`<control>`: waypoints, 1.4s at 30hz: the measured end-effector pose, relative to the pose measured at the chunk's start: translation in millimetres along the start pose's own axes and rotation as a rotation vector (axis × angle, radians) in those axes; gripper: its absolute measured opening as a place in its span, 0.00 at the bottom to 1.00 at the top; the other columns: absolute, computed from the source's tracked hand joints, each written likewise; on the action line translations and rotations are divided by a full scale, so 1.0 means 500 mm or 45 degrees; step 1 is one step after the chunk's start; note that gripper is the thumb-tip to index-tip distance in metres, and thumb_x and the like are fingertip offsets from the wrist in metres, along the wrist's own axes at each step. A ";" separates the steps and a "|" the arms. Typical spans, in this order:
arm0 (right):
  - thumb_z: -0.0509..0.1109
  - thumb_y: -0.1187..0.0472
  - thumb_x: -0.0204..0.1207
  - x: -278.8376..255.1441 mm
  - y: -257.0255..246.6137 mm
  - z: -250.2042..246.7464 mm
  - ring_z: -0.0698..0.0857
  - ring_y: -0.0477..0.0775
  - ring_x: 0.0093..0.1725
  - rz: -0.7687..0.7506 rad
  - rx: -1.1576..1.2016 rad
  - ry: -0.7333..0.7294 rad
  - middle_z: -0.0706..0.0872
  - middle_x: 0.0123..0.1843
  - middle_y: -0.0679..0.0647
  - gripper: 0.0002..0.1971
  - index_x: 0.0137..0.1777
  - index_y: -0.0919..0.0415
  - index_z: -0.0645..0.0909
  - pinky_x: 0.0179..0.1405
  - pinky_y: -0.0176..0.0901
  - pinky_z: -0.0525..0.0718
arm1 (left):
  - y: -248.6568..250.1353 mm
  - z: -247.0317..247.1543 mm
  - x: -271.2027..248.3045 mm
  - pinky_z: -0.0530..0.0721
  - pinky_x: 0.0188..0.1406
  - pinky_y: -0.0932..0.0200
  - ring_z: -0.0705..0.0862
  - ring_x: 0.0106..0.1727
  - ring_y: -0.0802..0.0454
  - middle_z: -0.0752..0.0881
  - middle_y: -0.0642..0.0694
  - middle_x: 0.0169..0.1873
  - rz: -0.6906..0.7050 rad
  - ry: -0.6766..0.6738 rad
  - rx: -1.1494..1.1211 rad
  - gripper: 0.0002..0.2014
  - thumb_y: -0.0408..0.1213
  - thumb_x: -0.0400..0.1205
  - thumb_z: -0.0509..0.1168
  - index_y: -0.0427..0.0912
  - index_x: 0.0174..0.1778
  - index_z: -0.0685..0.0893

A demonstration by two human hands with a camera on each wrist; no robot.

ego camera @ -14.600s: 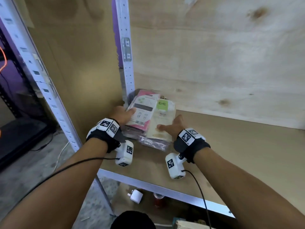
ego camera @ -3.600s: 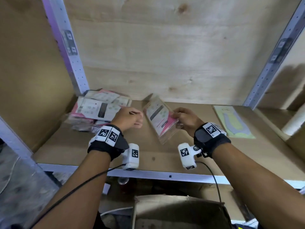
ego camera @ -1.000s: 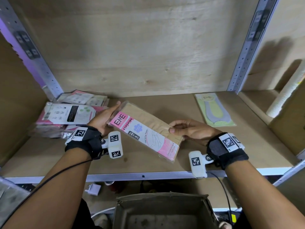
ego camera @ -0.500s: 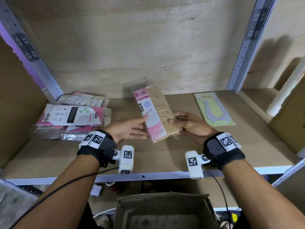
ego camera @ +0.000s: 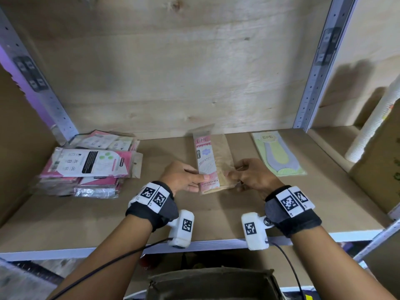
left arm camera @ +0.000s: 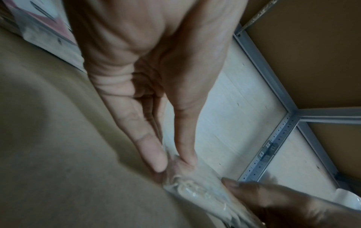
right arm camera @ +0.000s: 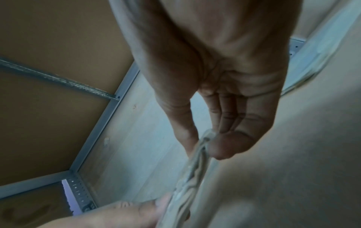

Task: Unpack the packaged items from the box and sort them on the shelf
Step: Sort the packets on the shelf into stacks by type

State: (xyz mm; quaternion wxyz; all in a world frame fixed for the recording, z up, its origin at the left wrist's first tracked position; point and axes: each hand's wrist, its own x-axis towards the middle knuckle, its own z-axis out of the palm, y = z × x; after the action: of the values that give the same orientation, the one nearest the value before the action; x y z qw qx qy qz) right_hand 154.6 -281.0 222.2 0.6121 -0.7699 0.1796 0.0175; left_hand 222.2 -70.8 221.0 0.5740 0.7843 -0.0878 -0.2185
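A long clear packet of beige stockings (ego camera: 213, 161) with a pink and white ENE label lies lengthwise on the middle of the brown shelf board (ego camera: 216, 213). My left hand (ego camera: 184, 180) pinches its near left edge, thumb on top. My right hand (ego camera: 249, 176) pinches the near right edge. In the left wrist view the packet (left arm camera: 197, 189) sits between thumb and fingers (left arm camera: 154, 155). The right wrist view shows the packet's edge (right arm camera: 193, 174) caught between my right hand's thumb and fingers (right arm camera: 224, 146).
A stack of pink and white packets (ego camera: 91, 165) lies at the shelf's left. A green ENE sock packet (ego camera: 278, 153) lies at the right, by a metal upright (ego camera: 313, 68). An open cardboard box (ego camera: 212, 284) stands below the shelf edge. A white roll (ego camera: 372, 126) leans far right.
The packet has gone down from tilted in the air to lying flat and straight on the shelf. Both hands have moved to its near end, one on each side.
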 end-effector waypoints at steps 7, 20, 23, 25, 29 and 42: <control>0.82 0.56 0.69 -0.006 0.002 -0.011 0.87 0.59 0.56 0.005 -0.452 0.155 0.87 0.58 0.56 0.23 0.61 0.61 0.80 0.61 0.55 0.86 | 0.009 0.031 0.014 0.89 0.30 0.64 0.92 0.30 0.53 0.92 0.40 0.35 -0.055 0.081 0.026 0.21 0.29 0.70 0.82 0.27 0.56 0.87; 0.79 0.51 0.73 0.000 -0.007 -0.044 0.84 0.58 0.66 0.027 -0.521 0.120 0.84 0.68 0.56 0.29 0.72 0.58 0.77 0.71 0.56 0.80 | 0.033 0.072 0.036 0.92 0.49 0.57 0.91 0.46 0.48 0.91 0.35 0.53 -0.098 -0.059 0.028 0.18 0.28 0.76 0.77 0.29 0.61 0.87; 0.78 0.53 0.74 -0.002 -0.007 -0.054 0.82 0.58 0.67 0.024 -0.496 0.121 0.82 0.69 0.58 0.28 0.72 0.58 0.77 0.73 0.56 0.79 | 0.042 0.083 0.044 0.92 0.49 0.58 0.90 0.52 0.45 0.90 0.33 0.56 -0.098 -0.108 -0.037 0.18 0.28 0.77 0.76 0.28 0.62 0.86; 0.77 0.53 0.74 -0.003 -0.006 -0.058 0.82 0.58 0.68 0.025 -0.485 0.114 0.82 0.70 0.58 0.28 0.73 0.58 0.76 0.74 0.55 0.78 | 0.044 0.088 0.051 0.92 0.49 0.57 0.90 0.54 0.44 0.90 0.33 0.57 -0.102 -0.107 -0.057 0.18 0.28 0.77 0.76 0.28 0.62 0.86; 0.77 0.54 0.74 -0.005 -0.005 -0.064 0.81 0.59 0.70 0.015 -0.472 0.123 0.81 0.71 0.58 0.29 0.74 0.59 0.75 0.75 0.55 0.76 | 0.043 0.097 0.063 0.92 0.48 0.56 0.90 0.54 0.42 0.90 0.32 0.56 -0.114 -0.097 -0.082 0.18 0.27 0.77 0.76 0.27 0.62 0.85; 0.76 0.54 0.75 -0.005 0.000 -0.072 0.79 0.58 0.71 0.018 -0.472 0.139 0.80 0.72 0.57 0.28 0.74 0.59 0.76 0.75 0.55 0.76 | 0.037 0.104 0.079 0.93 0.43 0.59 0.90 0.43 0.51 0.91 0.36 0.51 -0.101 -0.097 -0.098 0.17 0.26 0.77 0.76 0.29 0.61 0.86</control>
State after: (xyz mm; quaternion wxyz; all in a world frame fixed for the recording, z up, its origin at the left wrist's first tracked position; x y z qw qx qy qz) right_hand 145.0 -314.7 231.7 0.4490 -0.8680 0.2116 0.0130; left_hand 236.4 -137.1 216.0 0.5909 0.7555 -0.0701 -0.2741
